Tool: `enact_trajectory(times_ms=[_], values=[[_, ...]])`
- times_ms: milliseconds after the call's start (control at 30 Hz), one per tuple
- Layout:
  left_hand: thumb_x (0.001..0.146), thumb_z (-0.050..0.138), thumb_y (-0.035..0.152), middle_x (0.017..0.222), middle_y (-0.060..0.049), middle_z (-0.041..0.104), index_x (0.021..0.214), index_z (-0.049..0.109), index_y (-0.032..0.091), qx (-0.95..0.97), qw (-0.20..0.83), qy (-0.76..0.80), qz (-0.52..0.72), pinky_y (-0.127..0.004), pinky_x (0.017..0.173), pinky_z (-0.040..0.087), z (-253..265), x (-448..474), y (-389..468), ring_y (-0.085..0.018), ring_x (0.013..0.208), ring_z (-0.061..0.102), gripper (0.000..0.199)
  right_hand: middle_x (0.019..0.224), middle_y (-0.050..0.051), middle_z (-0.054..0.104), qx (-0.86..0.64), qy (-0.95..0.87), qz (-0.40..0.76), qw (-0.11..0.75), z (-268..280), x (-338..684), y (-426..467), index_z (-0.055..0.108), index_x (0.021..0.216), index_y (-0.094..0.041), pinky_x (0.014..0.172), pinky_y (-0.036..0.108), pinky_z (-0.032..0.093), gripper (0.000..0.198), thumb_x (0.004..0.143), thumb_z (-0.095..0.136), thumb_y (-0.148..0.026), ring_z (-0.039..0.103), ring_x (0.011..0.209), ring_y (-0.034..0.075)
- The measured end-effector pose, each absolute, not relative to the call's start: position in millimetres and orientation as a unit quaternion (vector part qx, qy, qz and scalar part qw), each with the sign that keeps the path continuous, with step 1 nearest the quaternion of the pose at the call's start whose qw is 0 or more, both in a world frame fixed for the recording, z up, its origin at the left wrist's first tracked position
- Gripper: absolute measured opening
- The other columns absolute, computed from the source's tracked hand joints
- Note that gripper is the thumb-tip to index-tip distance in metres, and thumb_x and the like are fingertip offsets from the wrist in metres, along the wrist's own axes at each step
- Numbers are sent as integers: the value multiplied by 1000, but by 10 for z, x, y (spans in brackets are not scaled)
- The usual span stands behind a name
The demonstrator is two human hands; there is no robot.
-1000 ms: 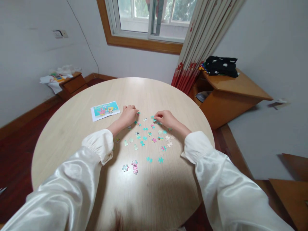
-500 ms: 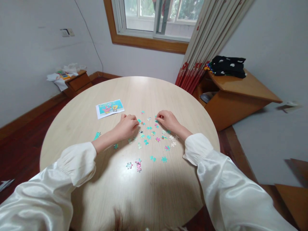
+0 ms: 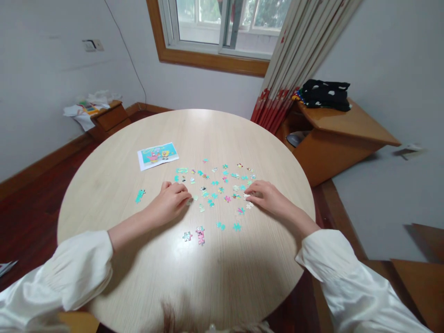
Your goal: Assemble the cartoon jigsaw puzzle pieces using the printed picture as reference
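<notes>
Several small jigsaw puzzle pieces (image 3: 228,199) lie spread over the middle of the table. My left hand (image 3: 172,200) rests low at their left side, fingers curled and the tips closed on a pale green puzzle piece (image 3: 189,201). On the right side, my right hand (image 3: 265,196) has thumb and fingers pinched on a white puzzle piece (image 3: 246,196), partly hidden by the fingertips. Closer to me are a joined pink pair (image 3: 200,237) and a single piece (image 3: 187,236) beside it. A joined teal strip (image 3: 140,196) lies left of my left hand.
A printed cartoon picture (image 3: 158,155) lies at the back left of the round wooden table (image 3: 215,282). Beyond the table stand a low cabinet with papers (image 3: 110,118) at left and a wooden desk with black cloth (image 3: 326,95) at right. A curtain (image 3: 287,64) hangs by the window.
Both hands have come nearer to me: the left slid left and down, the right moved right and down to the white pieces. Pieces at the back left and back right are now uncovered.
</notes>
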State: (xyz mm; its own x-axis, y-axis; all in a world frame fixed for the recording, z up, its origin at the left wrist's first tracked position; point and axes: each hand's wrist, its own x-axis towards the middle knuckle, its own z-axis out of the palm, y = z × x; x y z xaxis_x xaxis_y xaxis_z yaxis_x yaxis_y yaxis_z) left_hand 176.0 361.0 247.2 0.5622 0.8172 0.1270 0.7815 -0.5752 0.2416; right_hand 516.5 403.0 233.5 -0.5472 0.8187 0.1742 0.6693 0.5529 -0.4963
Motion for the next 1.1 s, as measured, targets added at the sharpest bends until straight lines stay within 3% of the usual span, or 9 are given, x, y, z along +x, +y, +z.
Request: enact_trajectory(times_ms=[167, 300, 567, 700, 800, 967, 1100], values=[[96, 36, 23, 94, -9, 65, 89, 67, 18, 899, 87, 417, 103, -38, 82, 29, 2592, 2199, 3589, -20, 87, 54, 32, 93, 8, 70, -441, -864, 163, 183, 2270, 5199, 3889, 70, 89, -20, 83, 38, 43, 10, 86, 60, -22, 61, 91, 22], [96, 39, 29, 115, -11, 62, 112, 61, 17, 924, 97, 363, 79, -41, 88, 31, 2631, 2656, 3588, -26, 103, 51, 30, 91, 8, 71, -451, -858, 137, 206, 2250, 5197, 3898, 70, 88, -19, 84, 39, 42, 15, 89, 56, -24, 62, 90, 22], [96, 38, 39, 136, -16, 50, 133, 45, 11, 938, 60, 339, 46, -50, 98, 26, 2386, 3154, 3585, -33, 117, 44, 47, 65, 3, 66, -536, -782, 246, 204, 2247, 5149, 4154, 67, 72, -15, 59, 27, 39, 16, 80, 59, -25, 55, 61, 15], [97, 39, 36, 134, -15, 53, 127, 51, 12, 937, 54, 342, 45, -49, 98, 25, 2351, 3185, 3586, -31, 115, 46, 40, 68, 4, 66, -544, -775, 197, 253, 2234, 5196, 4092, 68, 74, -16, 63, 28, 41, 15, 81, 58, -24, 56, 64, 15], [98, 37, 27, 121, -14, 60, 114, 59, 11, 933, 56, 350, 52, -47, 93, 28, 2401, 3213, 3634, -29, 108, 50, 32, 77, 5, 68, -536, -773, 194, 278, 2210, 5307, 3971, 69, 79, -16, 69, 30, 45, 12, 81, 61, -25, 60, 71, 17], [94, 40, 14, 102, -13, 64, 92, 67, 13, 930, 53, 359, 67, -43, 85, 30, 2386, 3330, 3801, -27, 99, 52, 27, 87, 7, 67, -498, -807, 179, 264, 2142, 5436, 3826, 71, 88, -19, 76, 34, 47, 13, 82, 64, -28, 61, 82, 19], [92, 42, 13, 92, -13, 64, 87, 67, 14, 929, 47, 359, 80, -41, 82, 31, 2324, 3403, 3870, -27, 95, 53, 26, 87, 9, 67, -485, -830, 119, 248, 2103, 5440, 3805, 71, 89, -19, 80, 37, 46, 16, 88, 57, -26, 60, 86, 21]])
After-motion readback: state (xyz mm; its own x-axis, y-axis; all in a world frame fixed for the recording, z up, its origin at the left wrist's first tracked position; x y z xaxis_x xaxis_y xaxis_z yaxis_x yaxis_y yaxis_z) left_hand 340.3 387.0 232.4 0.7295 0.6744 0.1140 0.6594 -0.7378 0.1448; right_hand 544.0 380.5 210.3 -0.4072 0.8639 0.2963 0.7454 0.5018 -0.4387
